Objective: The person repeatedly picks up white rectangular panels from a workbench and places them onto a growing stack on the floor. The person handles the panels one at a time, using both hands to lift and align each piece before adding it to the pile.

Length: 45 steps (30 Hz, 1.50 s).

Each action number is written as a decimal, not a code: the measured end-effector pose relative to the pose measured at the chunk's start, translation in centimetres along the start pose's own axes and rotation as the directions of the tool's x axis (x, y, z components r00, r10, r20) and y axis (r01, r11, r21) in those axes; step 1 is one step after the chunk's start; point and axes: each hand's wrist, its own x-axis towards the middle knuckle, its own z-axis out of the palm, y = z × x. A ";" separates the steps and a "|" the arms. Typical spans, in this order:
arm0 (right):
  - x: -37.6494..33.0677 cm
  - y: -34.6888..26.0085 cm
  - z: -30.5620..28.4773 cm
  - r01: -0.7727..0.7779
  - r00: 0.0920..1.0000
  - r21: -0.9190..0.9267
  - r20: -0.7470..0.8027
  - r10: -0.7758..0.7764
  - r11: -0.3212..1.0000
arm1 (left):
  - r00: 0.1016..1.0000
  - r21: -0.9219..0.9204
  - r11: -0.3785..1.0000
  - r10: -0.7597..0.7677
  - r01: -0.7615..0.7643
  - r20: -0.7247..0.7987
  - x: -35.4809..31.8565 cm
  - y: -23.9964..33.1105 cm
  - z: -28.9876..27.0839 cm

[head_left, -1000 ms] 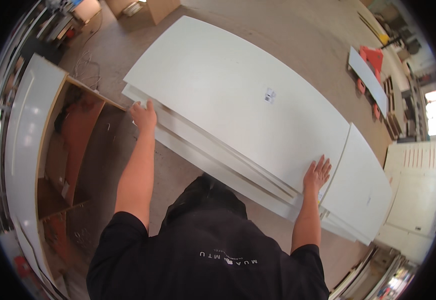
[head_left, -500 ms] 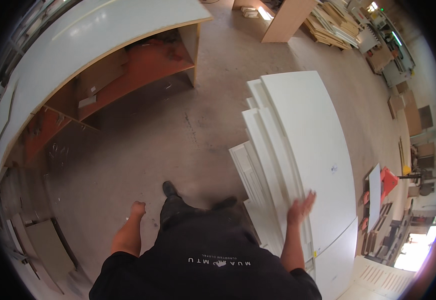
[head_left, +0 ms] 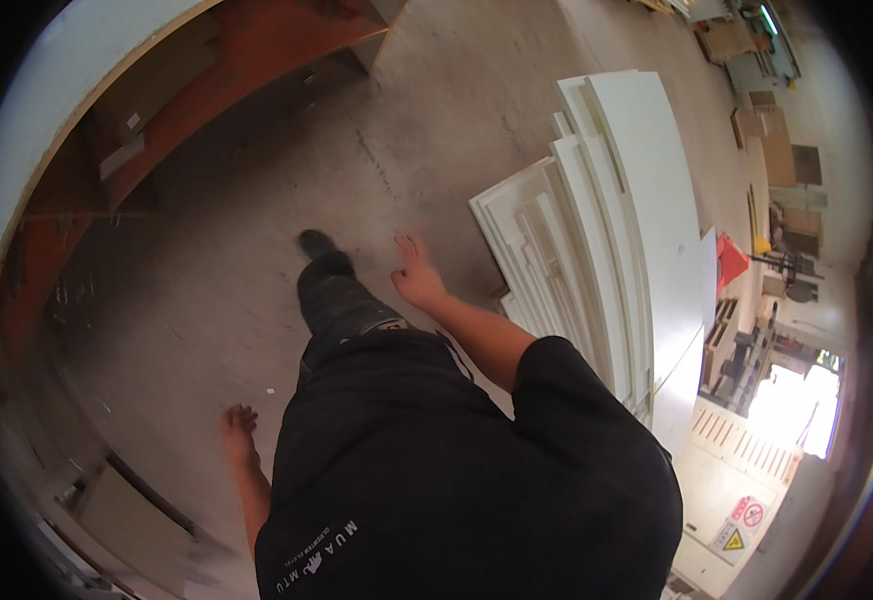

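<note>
My right hand [head_left: 417, 272] is out in front of my body over the bare floor, its fingers apart and nothing in it. Closest to it, on the right, is a tall stack of white panels [head_left: 647, 190], which it does not touch. The panels differ in length, with the narrower ones [head_left: 537, 240] on the left side of the stack. My left hand [head_left: 241, 425] hangs beside my left hip, fingers loosely bent and apart, holding nothing. A dark shoe [head_left: 317, 242] is stepping forward on the floor.
A workbench with a pale top [head_left: 67, 100] and reddish shelves [head_left: 257, 60] curves along the left. Leaning boards [head_left: 137, 510] stand at the lower left. Beyond the stack are a red object [head_left: 729, 260] and a pale cabinet with warning signs [head_left: 727, 500].
My right hand has swung left, away from the white panel stack, to the front of my body. My left hand has dropped back. The workbench has slid up and left in view.
</note>
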 end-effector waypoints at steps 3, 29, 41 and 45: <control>1.8 1.5 4.0 -0.112 0.990 -0.122 -0.099 0.100 0.986 | 0.992 -0.041 0.992 -0.123 0.123 0.016 1.7 -4.4 -6.8; -9.4 -38.0 39.6 -0.127 0.842 0.344 -0.458 0.284 0.930 | 0.358 0.156 0.324 0.869 -0.933 0.342 21.1 41.2 -42.2; -5.8 -62.9 36.0 0.626 0.557 -0.132 -0.614 -0.560 0.768 | -0.167 0.593 -0.117 0.985 -0.797 -0.031 31.9 47.7 -63.0; -1.5 -73.3 34.8 0.856 0.371 -0.107 -0.555 -0.744 0.506 | 0.113 0.396 0.274 0.917 -0.877 -0.382 31.3 43.7 -66.3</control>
